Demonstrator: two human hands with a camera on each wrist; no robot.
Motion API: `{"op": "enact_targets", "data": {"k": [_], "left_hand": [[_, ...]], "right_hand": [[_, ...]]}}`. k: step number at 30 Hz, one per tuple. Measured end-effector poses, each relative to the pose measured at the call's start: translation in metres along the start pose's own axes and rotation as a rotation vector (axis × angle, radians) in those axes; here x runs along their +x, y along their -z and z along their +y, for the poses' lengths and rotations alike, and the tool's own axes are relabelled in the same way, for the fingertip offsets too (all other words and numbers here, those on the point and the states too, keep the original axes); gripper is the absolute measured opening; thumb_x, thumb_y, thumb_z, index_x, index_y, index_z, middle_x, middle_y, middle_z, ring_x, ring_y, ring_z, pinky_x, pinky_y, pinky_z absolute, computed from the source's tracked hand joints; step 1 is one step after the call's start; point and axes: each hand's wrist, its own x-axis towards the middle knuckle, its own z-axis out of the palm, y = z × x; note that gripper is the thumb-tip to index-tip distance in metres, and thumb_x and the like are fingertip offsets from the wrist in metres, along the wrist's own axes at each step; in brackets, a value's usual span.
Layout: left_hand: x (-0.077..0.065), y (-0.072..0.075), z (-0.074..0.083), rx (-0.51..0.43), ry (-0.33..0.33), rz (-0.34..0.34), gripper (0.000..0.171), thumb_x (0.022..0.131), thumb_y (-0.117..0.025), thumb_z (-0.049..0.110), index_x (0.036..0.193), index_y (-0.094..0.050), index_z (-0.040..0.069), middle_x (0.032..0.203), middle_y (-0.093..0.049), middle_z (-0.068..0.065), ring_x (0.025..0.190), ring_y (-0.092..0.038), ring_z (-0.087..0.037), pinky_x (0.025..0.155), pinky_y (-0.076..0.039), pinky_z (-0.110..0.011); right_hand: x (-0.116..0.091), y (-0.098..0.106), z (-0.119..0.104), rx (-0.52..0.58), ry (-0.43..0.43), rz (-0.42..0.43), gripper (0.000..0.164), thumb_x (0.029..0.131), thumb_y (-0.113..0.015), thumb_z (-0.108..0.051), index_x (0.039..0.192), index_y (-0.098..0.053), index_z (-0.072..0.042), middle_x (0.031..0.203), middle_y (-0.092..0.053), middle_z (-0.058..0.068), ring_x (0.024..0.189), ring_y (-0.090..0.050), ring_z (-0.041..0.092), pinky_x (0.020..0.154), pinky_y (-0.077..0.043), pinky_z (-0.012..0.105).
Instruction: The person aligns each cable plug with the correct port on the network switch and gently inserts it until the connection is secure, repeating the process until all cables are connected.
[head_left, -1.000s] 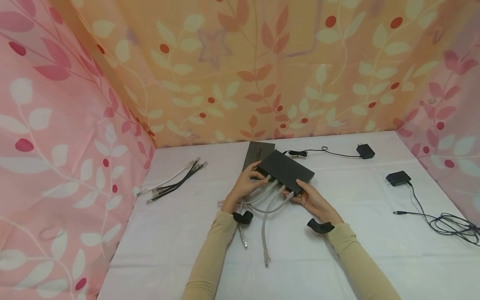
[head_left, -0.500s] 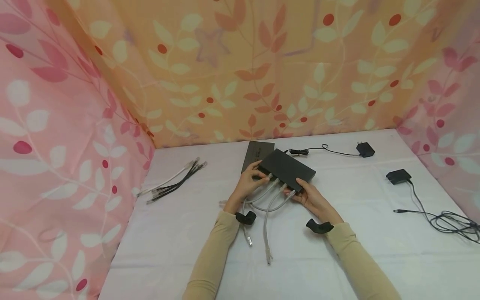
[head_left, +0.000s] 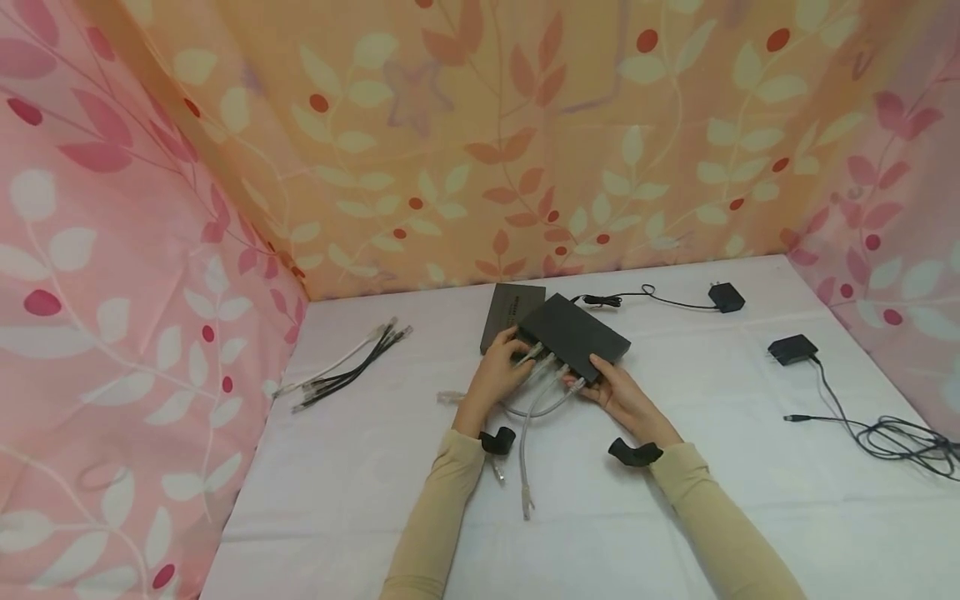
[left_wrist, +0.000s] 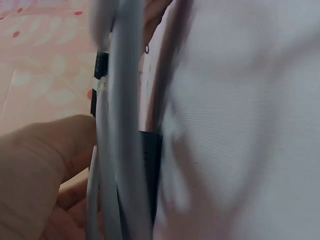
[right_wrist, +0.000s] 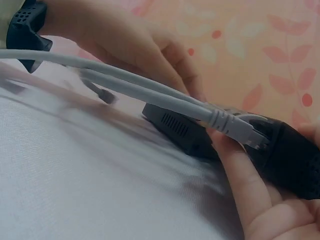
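Note:
A black network switch (head_left: 576, 333) is held tilted above the white table, with grey network cables (head_left: 558, 406) running from ports on its near side. My right hand (head_left: 624, 400) grips its near right corner, thumb on top, fingers underneath; in the right wrist view a finger lies beneath a cable plug (right_wrist: 235, 127) seated in a port. At the leftmost port my left hand (head_left: 495, 379) pinches a grey cable near its plug. Cables cross close in front of the left hand (left_wrist: 35, 170) in the left wrist view and hide part of its fingers.
Behind the switch lies a second flat black box (head_left: 504, 307). Several black and white short cables (head_left: 348, 367) lie at the left. Two black power adapters, one at the back (head_left: 726, 297) and one at the right (head_left: 792, 350), have thin black cords.
My left hand has turned and shifted slightly right and forward at the leftmost plug. The loose cable ends below have swung a little. My right hand keeps its grip on the switch.

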Motion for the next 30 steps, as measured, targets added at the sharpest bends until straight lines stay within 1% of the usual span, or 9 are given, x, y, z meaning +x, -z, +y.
{"op": "enact_targets", "data": {"k": [5,8,11,13,17,20,25,27,30], "left_hand": [[-0.008,0.002,-0.001,0.136,-0.033,0.092,0.030,0.090,-0.062,0.027,0.115,-0.064,0.012,0.123,-0.056,-0.003,0.111,-0.052,-0.022,0.090,-0.045,-0.035],[-0.012,0.006,0.000,0.208,-0.036,0.131,0.037,0.088,-0.062,0.036,0.119,-0.063,0.015,0.111,-0.062,0.000,0.103,-0.055,-0.021,0.087,-0.044,-0.040],[-0.017,0.011,0.001,0.283,-0.028,0.125,0.050,0.084,-0.062,0.049,0.124,-0.059,0.019,0.113,-0.062,0.000,0.106,-0.055,-0.024,0.096,-0.036,-0.049],[-0.019,0.014,0.002,0.324,-0.024,0.115,0.056,0.082,-0.060,0.055,0.127,-0.056,0.022,0.119,-0.059,0.000,0.113,-0.052,-0.025,0.103,-0.026,-0.055],[-0.021,0.018,0.003,0.354,-0.040,0.133,0.058,0.081,-0.060,0.058,0.128,-0.055,0.023,0.126,-0.054,0.000,0.122,-0.044,-0.026,0.107,-0.015,-0.060],[-0.022,0.021,0.005,0.354,-0.037,0.104,0.061,0.079,-0.061,0.059,0.129,-0.055,0.023,0.133,-0.049,-0.001,0.130,-0.037,-0.027,0.108,-0.012,-0.061],[-0.023,0.024,0.007,0.374,-0.008,-0.019,0.072,0.075,-0.060,0.066,0.134,-0.049,0.026,0.149,-0.031,-0.005,0.141,-0.014,-0.029,0.108,-0.004,-0.062],[-0.023,0.025,0.007,0.388,-0.003,-0.044,0.074,0.074,-0.062,0.065,0.136,-0.047,0.026,0.151,-0.026,-0.006,0.141,-0.012,-0.031,0.107,-0.004,-0.063],[-0.022,0.025,0.003,0.391,0.013,-0.044,0.068,0.076,-0.068,0.054,0.135,-0.048,0.026,0.151,-0.026,-0.008,0.140,-0.015,-0.035,0.107,-0.009,-0.063]], "right_hand": [[0.000,-0.003,0.001,0.119,0.016,0.066,0.051,0.100,-0.039,-0.022,0.143,-0.016,-0.006,0.117,-0.061,0.002,0.106,-0.062,0.018,0.086,-0.050,0.028],[-0.001,-0.003,0.001,0.182,0.025,0.096,0.047,0.100,-0.040,-0.023,0.141,-0.020,-0.010,0.117,-0.060,0.000,0.107,-0.060,0.016,0.087,-0.049,0.027],[-0.001,-0.001,0.001,0.241,0.028,0.095,0.044,0.100,-0.041,-0.023,0.138,-0.024,-0.010,0.118,-0.061,0.004,0.110,-0.059,0.018,0.089,-0.048,0.027],[-0.002,0.000,0.001,0.271,0.034,0.079,0.041,0.099,-0.041,-0.024,0.136,-0.029,-0.010,0.118,-0.061,0.008,0.112,-0.058,0.020,0.090,-0.047,0.027],[-0.004,0.000,0.002,0.335,0.068,0.044,0.033,0.100,-0.039,-0.024,0.130,-0.038,-0.009,0.117,-0.061,0.014,0.113,-0.057,0.021,0.092,-0.046,0.027],[-0.003,0.000,0.003,0.383,0.093,0.050,0.031,0.100,-0.039,-0.023,0.128,-0.040,-0.010,0.118,-0.060,0.013,0.114,-0.057,0.021,0.093,-0.045,0.026],[0.004,-0.004,0.002,0.460,0.099,0.104,0.035,0.098,-0.045,-0.023,0.130,-0.036,-0.012,0.121,-0.058,0.011,0.116,-0.055,0.020,0.096,-0.043,0.026],[0.008,-0.005,0.001,0.477,0.098,0.122,0.040,0.097,-0.047,-0.023,0.133,-0.032,-0.012,0.121,-0.057,0.012,0.118,-0.054,0.020,0.097,-0.042,0.026],[0.013,-0.006,-0.002,0.465,0.091,0.175,0.045,0.096,-0.049,-0.024,0.136,-0.029,-0.014,0.120,-0.058,0.010,0.118,-0.054,0.019,0.095,-0.043,0.026]]}}
